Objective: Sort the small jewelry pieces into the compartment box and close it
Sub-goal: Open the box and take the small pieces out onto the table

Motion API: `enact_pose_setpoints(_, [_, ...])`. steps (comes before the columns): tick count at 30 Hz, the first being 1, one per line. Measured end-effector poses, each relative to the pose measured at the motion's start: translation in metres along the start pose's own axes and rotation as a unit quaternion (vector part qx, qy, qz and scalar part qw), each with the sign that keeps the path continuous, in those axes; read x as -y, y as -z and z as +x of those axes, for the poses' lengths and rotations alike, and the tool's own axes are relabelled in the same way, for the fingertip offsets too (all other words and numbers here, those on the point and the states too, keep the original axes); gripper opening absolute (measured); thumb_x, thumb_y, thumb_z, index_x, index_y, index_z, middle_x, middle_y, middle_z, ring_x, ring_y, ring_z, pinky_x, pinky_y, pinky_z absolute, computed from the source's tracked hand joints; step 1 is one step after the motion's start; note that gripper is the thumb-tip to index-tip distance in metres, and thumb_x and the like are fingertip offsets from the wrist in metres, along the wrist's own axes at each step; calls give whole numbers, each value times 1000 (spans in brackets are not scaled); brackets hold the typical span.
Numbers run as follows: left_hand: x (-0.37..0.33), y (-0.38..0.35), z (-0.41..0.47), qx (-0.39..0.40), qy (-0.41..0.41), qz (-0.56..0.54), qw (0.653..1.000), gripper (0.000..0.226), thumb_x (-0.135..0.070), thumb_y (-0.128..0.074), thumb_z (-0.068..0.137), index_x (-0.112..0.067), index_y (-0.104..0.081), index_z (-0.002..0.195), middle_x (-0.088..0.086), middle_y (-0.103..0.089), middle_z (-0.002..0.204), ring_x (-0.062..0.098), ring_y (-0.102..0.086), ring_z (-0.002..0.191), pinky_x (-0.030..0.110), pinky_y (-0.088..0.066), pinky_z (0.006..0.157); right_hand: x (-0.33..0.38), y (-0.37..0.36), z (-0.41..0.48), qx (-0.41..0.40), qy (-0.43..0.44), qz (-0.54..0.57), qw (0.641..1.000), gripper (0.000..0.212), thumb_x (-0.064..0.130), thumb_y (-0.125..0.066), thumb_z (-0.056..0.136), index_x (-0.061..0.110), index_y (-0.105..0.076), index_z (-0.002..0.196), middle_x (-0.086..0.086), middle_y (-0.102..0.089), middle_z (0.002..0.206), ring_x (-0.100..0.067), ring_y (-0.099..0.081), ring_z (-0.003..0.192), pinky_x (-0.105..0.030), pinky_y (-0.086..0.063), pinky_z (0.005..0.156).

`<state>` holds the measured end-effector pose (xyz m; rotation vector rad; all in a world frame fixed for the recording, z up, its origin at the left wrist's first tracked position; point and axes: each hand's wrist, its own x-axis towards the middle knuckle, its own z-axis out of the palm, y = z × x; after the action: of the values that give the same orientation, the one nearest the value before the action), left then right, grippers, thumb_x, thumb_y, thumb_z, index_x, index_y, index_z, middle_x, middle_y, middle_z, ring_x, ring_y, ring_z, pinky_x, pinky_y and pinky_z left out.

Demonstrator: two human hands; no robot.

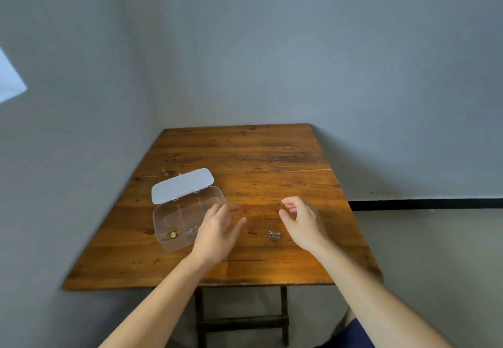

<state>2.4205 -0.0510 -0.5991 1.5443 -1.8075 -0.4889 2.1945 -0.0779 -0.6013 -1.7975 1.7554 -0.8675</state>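
Observation:
A clear plastic compartment box (174, 213) lies on the left part of the wooden table (272, 162), its white lid (181, 185) swung open toward the back. A gold piece (173, 234) rests in its near left compartment and a silver piece (192, 230) in the one beside it. A small heap of silver chain (273, 235) lies on the bare wood to the right. My left hand (217, 234) hovers over the box's right end, fingers spread, holding nothing. My right hand (304, 222) floats just right of the chain, fingers loosely curled and apart, also without anything in it.
The table stands in a corner, with grey walls close behind and to the left. Its front edge (196, 285) is near my body, and dark folding legs (242, 320) show underneath. A black strip (424, 204) runs along the right wall.

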Motion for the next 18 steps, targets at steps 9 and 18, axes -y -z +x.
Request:
enact_pose_setpoints(9, [48,65,-15,-22,64,85,994,45,-43,-68,89,-23,-59,129,-7,-60,129,12,-54,118,34,-53,93,81,-59,23,179,152,-68,970,51,40,-64,91,32,-47,139,10,-46,145,-14,-43,133,-38,-43,104])
enact_pose_setpoints(18, [70,65,-8,86,55,242,965,50,-60,-57,87,-33,-57,129,-10,-62,125,14,-52,121,40,-37,103,96,-90,48,309,226,-251,889,67,49,-63,89,24,-43,147,-4,-46,143,-29,-31,133,-50,-28,110])
